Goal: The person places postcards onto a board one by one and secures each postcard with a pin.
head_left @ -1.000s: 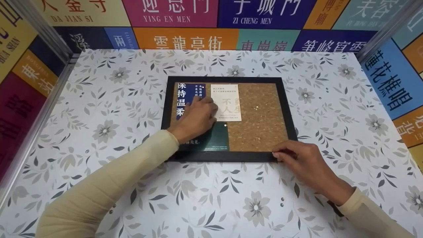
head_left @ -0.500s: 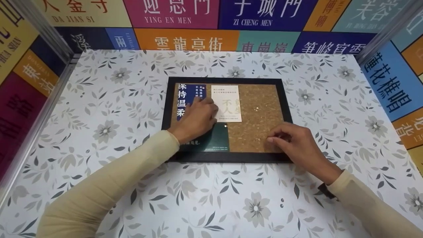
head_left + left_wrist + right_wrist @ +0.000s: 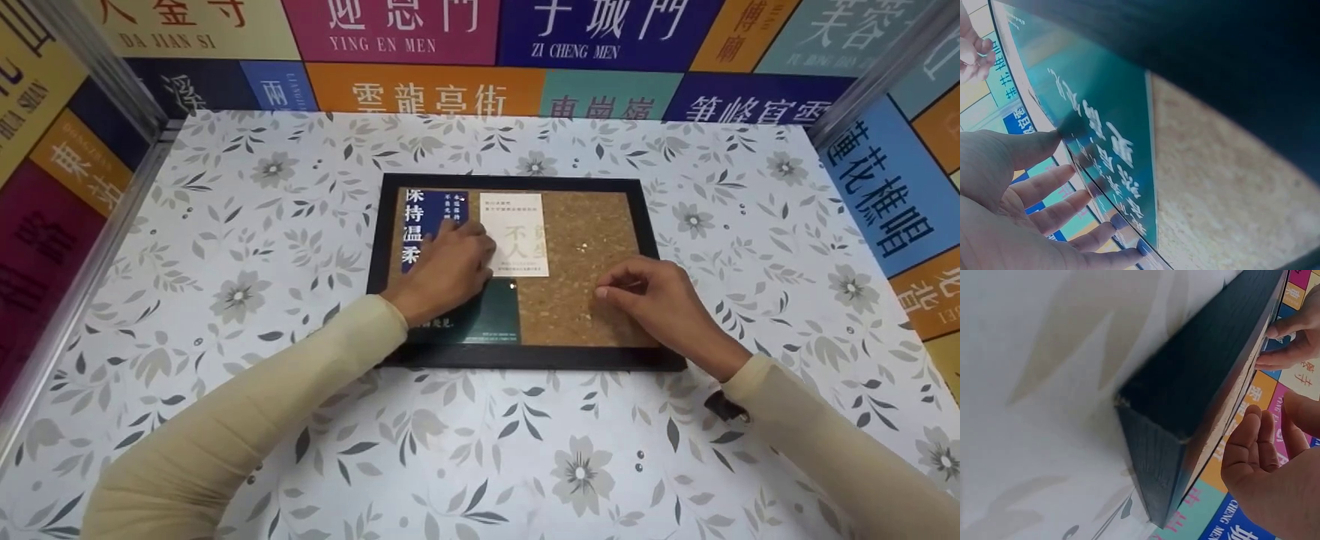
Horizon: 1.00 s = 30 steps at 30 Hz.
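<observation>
A cork board (image 3: 559,315) in a black frame (image 3: 525,355) lies on the table. Pinned or laid on its left half are a dark blue card (image 3: 412,225), a cream card (image 3: 517,225) and a green card (image 3: 487,315), all with printed characters. My left hand (image 3: 442,262) rests over where these cards meet, its fingers extended and touching the card surface in the left wrist view. Above the right part of the cork is my right hand (image 3: 660,300), thumb and forefinger tips close together, other fingers bent. I cannot tell whether anything is between the tips.
Small shiny gold spots (image 3: 583,246) show on the cork's right side, and another gold dot (image 3: 513,285) is at the green card's corner. The table (image 3: 300,420) has a floral cover. Colourful lettered panels (image 3: 420,90) stand along its back and sides.
My right hand has moved from the frame's lower right corner up and left over the cork. My left hand stays on the cards.
</observation>
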{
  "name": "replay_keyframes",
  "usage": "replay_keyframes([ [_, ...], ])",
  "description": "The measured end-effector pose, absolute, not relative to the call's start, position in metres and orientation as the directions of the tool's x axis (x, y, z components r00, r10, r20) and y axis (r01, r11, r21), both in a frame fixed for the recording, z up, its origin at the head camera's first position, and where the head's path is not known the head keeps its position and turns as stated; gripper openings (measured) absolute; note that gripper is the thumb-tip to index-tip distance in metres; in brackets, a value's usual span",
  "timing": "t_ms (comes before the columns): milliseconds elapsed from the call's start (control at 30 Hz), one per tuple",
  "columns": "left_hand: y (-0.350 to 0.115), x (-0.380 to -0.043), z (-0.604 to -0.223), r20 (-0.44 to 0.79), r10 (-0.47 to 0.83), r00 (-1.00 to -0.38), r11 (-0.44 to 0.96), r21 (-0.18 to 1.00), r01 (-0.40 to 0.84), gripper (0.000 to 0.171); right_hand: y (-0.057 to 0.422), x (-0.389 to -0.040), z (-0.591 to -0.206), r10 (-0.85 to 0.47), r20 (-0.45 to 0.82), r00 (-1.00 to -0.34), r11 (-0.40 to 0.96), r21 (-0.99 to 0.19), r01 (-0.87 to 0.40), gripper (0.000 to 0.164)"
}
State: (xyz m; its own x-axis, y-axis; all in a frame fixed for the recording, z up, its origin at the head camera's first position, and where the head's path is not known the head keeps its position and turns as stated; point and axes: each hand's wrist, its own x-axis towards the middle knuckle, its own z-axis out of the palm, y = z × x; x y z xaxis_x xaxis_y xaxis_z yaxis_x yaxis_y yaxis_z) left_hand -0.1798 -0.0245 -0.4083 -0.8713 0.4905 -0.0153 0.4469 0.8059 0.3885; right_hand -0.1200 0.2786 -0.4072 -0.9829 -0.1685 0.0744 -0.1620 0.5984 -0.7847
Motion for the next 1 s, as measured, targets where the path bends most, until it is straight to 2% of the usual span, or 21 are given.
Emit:
replay_keyframes([
  [1000,-0.025,-0.180,-0.408,-0.014,0.493,-0.870,0.808,0.380,0.451,0.012,0.264,-0.178,-0.400,-0.134,-0.119,-0.984,0.445,-0.894,0.047,0.016],
])
